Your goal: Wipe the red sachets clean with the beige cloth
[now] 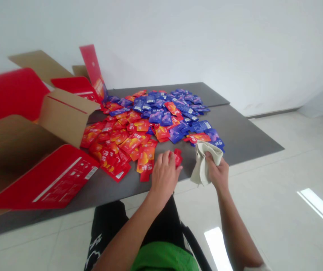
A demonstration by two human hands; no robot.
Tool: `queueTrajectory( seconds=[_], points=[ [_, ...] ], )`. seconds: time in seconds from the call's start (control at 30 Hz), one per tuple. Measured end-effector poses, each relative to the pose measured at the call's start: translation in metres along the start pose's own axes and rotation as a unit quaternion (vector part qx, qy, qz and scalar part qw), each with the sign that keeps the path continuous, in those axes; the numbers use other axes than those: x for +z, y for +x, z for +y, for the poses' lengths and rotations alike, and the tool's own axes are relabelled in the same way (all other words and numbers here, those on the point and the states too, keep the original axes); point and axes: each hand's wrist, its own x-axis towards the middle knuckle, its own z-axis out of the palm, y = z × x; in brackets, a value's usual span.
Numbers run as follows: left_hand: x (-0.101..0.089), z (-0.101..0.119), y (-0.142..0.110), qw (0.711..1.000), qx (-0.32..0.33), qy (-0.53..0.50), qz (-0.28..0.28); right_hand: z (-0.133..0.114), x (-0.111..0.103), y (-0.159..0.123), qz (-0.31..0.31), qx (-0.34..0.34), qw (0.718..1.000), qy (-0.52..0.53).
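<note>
A large heap of small sachets point(150, 120) covers the grey table point(243, 135); the red and orange ones lie nearer me and to the left, the blue and purple ones farther back and right. My left hand point(164, 175) rests at the near edge of the heap with its fingers closed on a small red sachet point(177, 156). My right hand point(218, 173) is beside it to the right, shut on a crumpled off-white cloth point(203, 162) that hangs down over the table's front edge.
An open cardboard box point(28, 146) with red printed flaps stands on the left side of the table, one flap point(51, 180) hanging forward. A white wall is behind. Pale tiled floor point(291, 195) lies to the right and below.
</note>
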Motion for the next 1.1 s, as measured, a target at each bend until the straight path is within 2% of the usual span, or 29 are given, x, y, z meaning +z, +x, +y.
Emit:
queueTrajectory(
  seconds=[0.17, 0.3, 0.37, 0.43, 0.53, 0.6, 0.67, 0.77, 0.83, 0.9, 1.0, 1.1],
  points=[
    [0.017, -0.001, 0.028, 0.995, -0.066, 0.041, -0.061, -0.002, -0.001, 0.004, -0.038, -0.003, 0.999, 0.003],
    [0.016, -0.009, 0.045, 0.987, -0.067, -0.062, -0.132, -0.002, -0.001, 0.006, -0.044, -0.015, 0.999, 0.003],
    [0.008, -0.012, 0.049, 0.985, -0.052, -0.11, -0.126, 0.0, 0.0, 0.006, -0.045, -0.015, 0.999, 0.006],
    [-0.005, -0.012, 0.048, 0.984, -0.025, -0.158, -0.079, 0.001, 0.0, 0.007, -0.049, -0.015, 0.999, 0.011],
    [-0.028, -0.011, 0.037, 0.969, 0.066, -0.236, 0.001, 0.002, 0.0, 0.007, -0.052, -0.016, 0.998, 0.014],
    [-0.038, -0.016, 0.023, 0.963, 0.133, -0.233, 0.012, 0.002, 0.0, 0.007, -0.051, -0.017, 0.998, 0.014],
    [-0.043, -0.023, 0.006, 0.967, 0.166, -0.192, -0.027, 0.001, 0.0, 0.007, -0.05, -0.018, 0.998, 0.013],
    [-0.044, -0.035, -0.022, 0.971, 0.181, -0.106, -0.117, 0.0, 0.0, 0.007, -0.053, -0.019, 0.998, 0.01],
    [-0.043, -0.037, -0.039, 0.972, 0.183, -0.062, -0.135, -0.002, 0.0, 0.007, -0.052, -0.018, 0.998, 0.005],
    [-0.04, -0.033, -0.053, 0.979, 0.166, -0.038, -0.109, -0.002, 0.0, 0.007, -0.051, -0.012, 0.999, -0.001],
    [-0.029, -0.024, -0.068, 0.99, 0.131, -0.029, -0.031, -0.004, 0.0, 0.009, -0.068, 0.009, 0.998, -0.006],
    [-0.012, -0.02, -0.077, 0.989, 0.142, -0.037, 0.021, -0.006, 0.0, 0.013, -0.108, 0.031, 0.994, -0.014]
  ],
)
